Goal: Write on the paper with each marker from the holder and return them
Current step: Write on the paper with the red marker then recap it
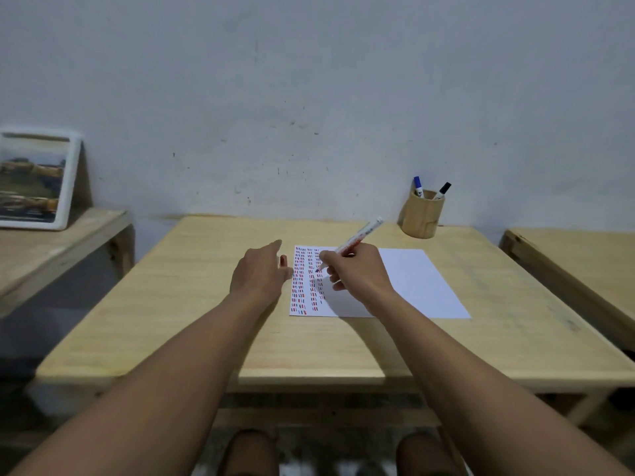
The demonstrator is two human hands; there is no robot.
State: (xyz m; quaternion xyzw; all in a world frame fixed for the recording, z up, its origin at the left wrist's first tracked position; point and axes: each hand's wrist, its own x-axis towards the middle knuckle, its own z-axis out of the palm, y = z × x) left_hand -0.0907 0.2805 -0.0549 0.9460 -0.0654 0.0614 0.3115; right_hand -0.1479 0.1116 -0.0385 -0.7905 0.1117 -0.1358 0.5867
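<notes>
While our right hand (pixel 357 273) grips the red marker (pixel 357 240) in a writing hold, tip on the paper (pixel 412 280) just ahead of the knuckles, we add to the rows of dashes. Our left hand (pixel 259 273) lies loosely spread on the table (pixel 171 286) at the sheet's near-left edge, likely to steady it; a red cap (pixel 283 260) seems to sit at its fingertips, ready for recapping. Beyond the right hand, the holder (pixel 421 214) keeps the blue (pixel 418 185) and black (pixel 443 190) markers.
</notes>
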